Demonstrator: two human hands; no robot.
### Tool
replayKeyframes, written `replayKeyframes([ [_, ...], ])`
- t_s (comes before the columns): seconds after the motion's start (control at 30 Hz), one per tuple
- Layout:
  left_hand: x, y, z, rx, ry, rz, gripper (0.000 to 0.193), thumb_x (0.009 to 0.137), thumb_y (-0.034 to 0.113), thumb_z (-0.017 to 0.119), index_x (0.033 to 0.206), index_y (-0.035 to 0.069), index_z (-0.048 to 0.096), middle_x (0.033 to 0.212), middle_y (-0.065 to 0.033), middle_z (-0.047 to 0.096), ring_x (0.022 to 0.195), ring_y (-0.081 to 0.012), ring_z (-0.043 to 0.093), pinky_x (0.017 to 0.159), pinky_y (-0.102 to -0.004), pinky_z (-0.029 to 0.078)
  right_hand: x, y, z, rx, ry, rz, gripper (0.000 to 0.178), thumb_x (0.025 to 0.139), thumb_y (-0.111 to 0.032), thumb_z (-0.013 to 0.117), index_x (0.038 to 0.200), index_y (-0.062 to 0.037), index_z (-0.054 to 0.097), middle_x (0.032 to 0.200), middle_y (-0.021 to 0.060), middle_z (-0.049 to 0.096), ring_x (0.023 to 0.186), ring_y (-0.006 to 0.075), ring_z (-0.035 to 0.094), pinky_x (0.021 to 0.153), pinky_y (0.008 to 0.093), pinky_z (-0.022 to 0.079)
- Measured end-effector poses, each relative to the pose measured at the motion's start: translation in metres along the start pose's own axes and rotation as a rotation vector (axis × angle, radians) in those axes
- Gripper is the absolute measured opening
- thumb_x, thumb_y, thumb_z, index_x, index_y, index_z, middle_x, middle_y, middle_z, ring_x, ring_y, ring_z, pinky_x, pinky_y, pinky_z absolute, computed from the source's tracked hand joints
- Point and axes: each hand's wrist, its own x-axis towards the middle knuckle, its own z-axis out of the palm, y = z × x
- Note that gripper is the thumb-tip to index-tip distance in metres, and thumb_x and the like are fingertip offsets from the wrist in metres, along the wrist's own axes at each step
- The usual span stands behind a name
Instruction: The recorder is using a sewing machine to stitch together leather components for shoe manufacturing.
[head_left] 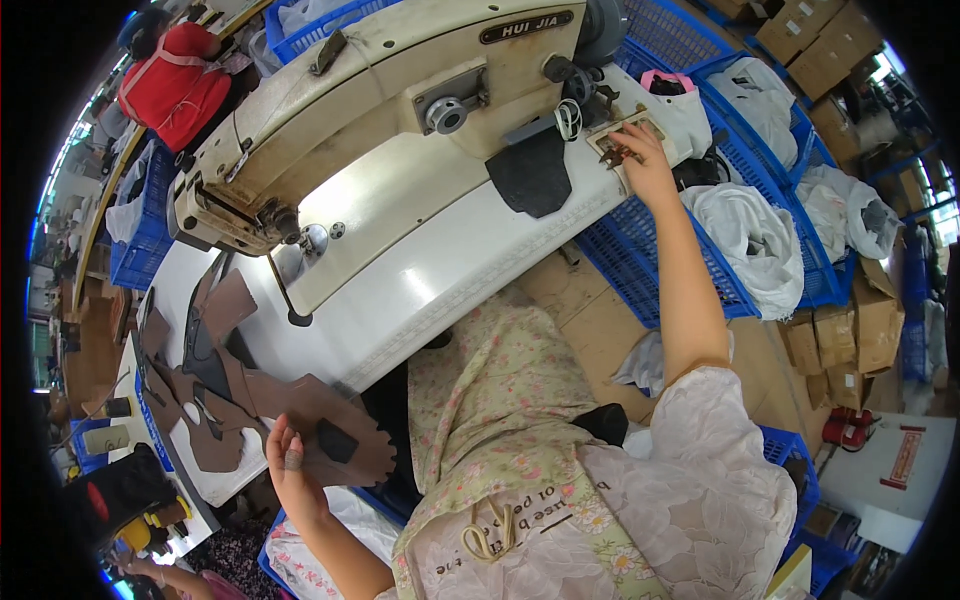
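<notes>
My right hand (643,163) reaches out to the right end of the white sewing machine table (400,290). Its fingers are apart over a small shallow tray (650,122), touching or just above small brown pieces (616,155) whose kind I cannot make out. My left hand (291,468) is at the near left, fingers loosely curled and apart, beside the edge of a brown cut panel (330,400) with a toothed rim. A black patch (336,440) lies on that panel. More brown and black cut pieces (215,370) overlap on the table's left end.
The cream sewing machine (350,110) spans the table's far side. A black cut piece (532,180) lies by its base. Blue crates (640,250) holding white bags (750,235) stand at the right, with cardboard boxes (850,330) beyond. A person in red (180,85) works at the far left.
</notes>
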Motion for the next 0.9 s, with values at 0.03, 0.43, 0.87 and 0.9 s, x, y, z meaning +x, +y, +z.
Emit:
replayKeyframes([
  [0.03, 0.0, -0.003, 0.0, -0.019, -0.011, -0.005, 0.049, 0.092, 0.017, 0.06, 0.136, -0.001, 0.048, 0.139, -0.0156, 0.048, 0.133, -0.0266, 0.039, 0.114, -0.0379, 0.024, -0.004, -0.016, 0.005, 0.009, -0.005, 0.001, 0.032, 0.08, -0.008, 0.06, 0.109, -0.0159, 0.073, 0.132, 0.0114, 0.059, 0.132, 0.0336, 0.045, 0.112, 0.0463, 0.029],
  [0.43, -0.006, -0.008, 0.018, -0.083, -0.175, 0.045, 0.057, 0.094, 0.027, 0.059, 0.137, -0.006, 0.044, 0.141, -0.0149, 0.046, 0.133, -0.025, 0.039, 0.114, -0.0382, 0.026, -0.067, -0.17, 0.038, -0.106, -0.066, 0.15, 0.065, 0.074, -0.036, 0.079, 0.127, -0.0037, 0.059, 0.138, 0.0212, 0.05, 0.126, 0.0379, 0.047, 0.105, 0.0434, 0.04],
  [0.87, -0.015, -0.011, 0.036, -0.358, -0.187, -0.049, 0.04, 0.092, 0.024, 0.062, 0.121, -0.004, 0.058, 0.125, -0.0129, 0.058, 0.125, -0.0233, 0.048, 0.112, -0.0384, 0.031, -0.112, -0.254, -0.015, 0.393, -0.116, -0.027, 0.045, 0.067, -0.019, 0.084, 0.109, -0.01, 0.07, 0.127, 0.0125, 0.055, 0.117, 0.0342, 0.049, 0.099, 0.0445, 0.041],
  [0.9, -0.012, -0.015, 0.038, -0.374, -0.216, -0.047, 0.04, 0.093, 0.026, 0.062, 0.12, -0.004, 0.059, 0.125, -0.0129, 0.058, 0.125, -0.0232, 0.048, 0.112, -0.0383, 0.03, -0.121, -0.268, -0.019, 0.473, -0.212, -0.041, 0.045, 0.067, -0.02, 0.084, 0.108, -0.0104, 0.07, 0.127, 0.012, 0.054, 0.119, 0.0344, 0.049, 0.1, 0.0453, 0.04],
])
